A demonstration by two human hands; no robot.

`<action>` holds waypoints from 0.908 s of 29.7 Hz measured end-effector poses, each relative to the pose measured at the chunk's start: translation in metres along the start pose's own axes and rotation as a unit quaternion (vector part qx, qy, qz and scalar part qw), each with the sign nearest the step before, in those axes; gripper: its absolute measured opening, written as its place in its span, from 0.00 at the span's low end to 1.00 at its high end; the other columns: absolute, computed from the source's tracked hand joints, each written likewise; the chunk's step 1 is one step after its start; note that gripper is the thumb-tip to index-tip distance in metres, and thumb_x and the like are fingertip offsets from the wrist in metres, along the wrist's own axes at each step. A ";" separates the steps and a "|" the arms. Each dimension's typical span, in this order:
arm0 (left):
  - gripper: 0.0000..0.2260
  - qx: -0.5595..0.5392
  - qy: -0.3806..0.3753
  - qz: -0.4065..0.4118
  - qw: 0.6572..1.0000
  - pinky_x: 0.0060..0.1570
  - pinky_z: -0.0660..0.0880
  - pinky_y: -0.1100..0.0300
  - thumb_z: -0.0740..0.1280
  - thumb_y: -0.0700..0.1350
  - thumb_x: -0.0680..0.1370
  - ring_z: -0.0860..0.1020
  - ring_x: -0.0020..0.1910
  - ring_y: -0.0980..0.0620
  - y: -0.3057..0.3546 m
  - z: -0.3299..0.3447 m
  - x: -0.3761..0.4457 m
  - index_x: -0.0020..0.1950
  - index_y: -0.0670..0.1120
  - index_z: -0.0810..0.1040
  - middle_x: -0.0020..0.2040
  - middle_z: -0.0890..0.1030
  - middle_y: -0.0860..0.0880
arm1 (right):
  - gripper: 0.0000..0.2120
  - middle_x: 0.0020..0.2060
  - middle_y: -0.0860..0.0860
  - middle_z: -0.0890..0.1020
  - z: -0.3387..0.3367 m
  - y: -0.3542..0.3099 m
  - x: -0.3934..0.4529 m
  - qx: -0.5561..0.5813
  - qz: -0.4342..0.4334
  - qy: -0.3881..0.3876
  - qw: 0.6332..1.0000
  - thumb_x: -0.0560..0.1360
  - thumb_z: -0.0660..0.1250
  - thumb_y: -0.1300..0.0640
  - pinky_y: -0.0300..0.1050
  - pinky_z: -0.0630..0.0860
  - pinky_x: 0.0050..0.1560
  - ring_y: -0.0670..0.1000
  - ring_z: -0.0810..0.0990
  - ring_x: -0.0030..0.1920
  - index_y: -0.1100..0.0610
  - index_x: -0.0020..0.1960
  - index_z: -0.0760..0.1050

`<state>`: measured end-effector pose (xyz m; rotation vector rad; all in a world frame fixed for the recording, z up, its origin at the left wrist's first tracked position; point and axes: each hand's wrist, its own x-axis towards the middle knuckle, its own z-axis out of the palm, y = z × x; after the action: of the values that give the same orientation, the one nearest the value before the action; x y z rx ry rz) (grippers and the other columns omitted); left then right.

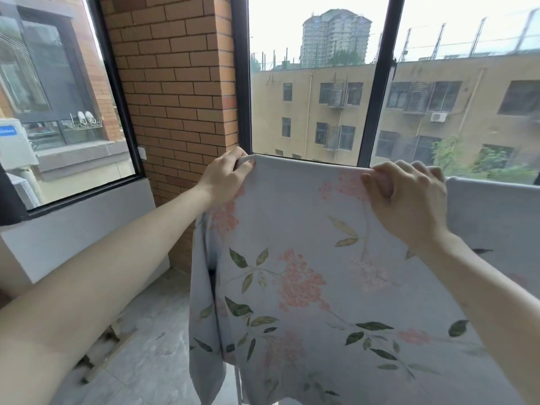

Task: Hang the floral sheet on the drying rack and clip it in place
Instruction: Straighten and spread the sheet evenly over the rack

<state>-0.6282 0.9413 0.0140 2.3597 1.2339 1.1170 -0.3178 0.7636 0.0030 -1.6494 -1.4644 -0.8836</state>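
Note:
The floral sheet (306, 258) is pale blue-grey with pink flower clusters and green leaves. It hangs in front of me with its top edge stretched level. My left hand (225, 178) pinches the top left corner. Farther right along the same edge, my right hand (406, 200) grips the cloth with curled fingers. The sheet's left side falls in loose folds toward the floor. The drying rack is hidden behind the cloth, and no clips are in view.
A black-framed window (377, 92) stands right behind the sheet, a brick pillar (175, 83) to its left. The grey tiled floor (152, 346) at lower left holds some debris near the white wall. More pale cloth (496, 214) hangs to the right.

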 end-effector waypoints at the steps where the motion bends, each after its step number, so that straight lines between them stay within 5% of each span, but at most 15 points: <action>1: 0.12 -0.004 0.004 0.000 1.000 0.44 0.70 0.53 0.57 0.58 0.81 0.77 0.45 0.50 0.003 0.003 0.000 0.46 0.52 0.72 0.47 0.78 0.54 | 0.15 0.42 0.52 0.84 0.000 0.003 -0.003 0.002 0.004 0.007 1.000 0.81 0.64 0.41 0.52 0.67 0.56 0.60 0.80 0.47 0.51 0.49 0.82; 7: 0.16 -0.024 0.016 -0.017 0.999 0.42 0.68 0.52 0.57 0.58 0.80 0.76 0.45 0.47 -0.001 0.006 -0.001 0.47 0.46 0.72 0.43 0.78 0.51 | 0.16 0.47 0.52 0.85 -0.013 0.032 -0.013 0.005 0.058 0.022 0.998 0.82 0.64 0.41 0.53 0.67 0.62 0.60 0.78 0.52 0.52 0.51 0.82; 16: 0.13 0.047 0.054 -0.012 0.997 0.47 0.66 0.51 0.54 0.58 0.79 0.75 0.49 0.43 0.014 0.009 0.002 0.43 0.51 0.70 0.47 0.78 0.48 | 0.17 0.47 0.57 0.81 -0.032 0.075 -0.032 -0.048 0.088 0.084 0.991 0.83 0.61 0.44 0.56 0.61 0.69 0.61 0.73 0.55 0.57 0.51 0.79; 19: 0.19 0.155 0.047 0.030 0.986 0.56 0.65 0.49 0.52 0.60 0.76 0.72 0.51 0.44 0.048 0.013 0.003 0.48 0.49 0.75 0.50 0.78 0.48 | 0.14 0.48 0.57 0.80 -0.023 0.065 -0.032 -0.040 0.072 0.103 0.991 0.83 0.63 0.47 0.60 0.61 0.73 0.61 0.73 0.56 0.58 0.53 0.78; 23: 0.21 0.151 -0.034 0.144 0.977 0.64 0.65 0.48 0.56 0.62 0.76 0.74 0.54 0.46 0.118 0.055 -0.007 0.57 0.50 0.77 0.53 0.79 0.50 | 0.14 0.53 0.56 0.79 -0.011 0.058 -0.038 -0.055 0.063 0.098 0.992 0.82 0.65 0.49 0.62 0.53 0.79 0.62 0.74 0.61 0.58 0.59 0.77; 27: 0.22 0.166 -0.017 0.231 0.959 0.65 0.64 0.48 0.63 0.63 0.78 0.74 0.57 0.46 0.145 0.099 -0.015 0.63 0.49 0.73 0.57 0.78 0.50 | 0.14 0.54 0.56 0.79 -0.011 0.060 -0.040 -0.051 0.066 0.101 0.991 0.82 0.64 0.49 0.62 0.51 0.79 0.62 0.74 0.63 0.58 0.59 0.77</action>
<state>-0.4757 0.8535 0.0162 3.0188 0.9384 1.0481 -0.2629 0.7309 -0.0323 -1.6568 -1.1753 -1.0332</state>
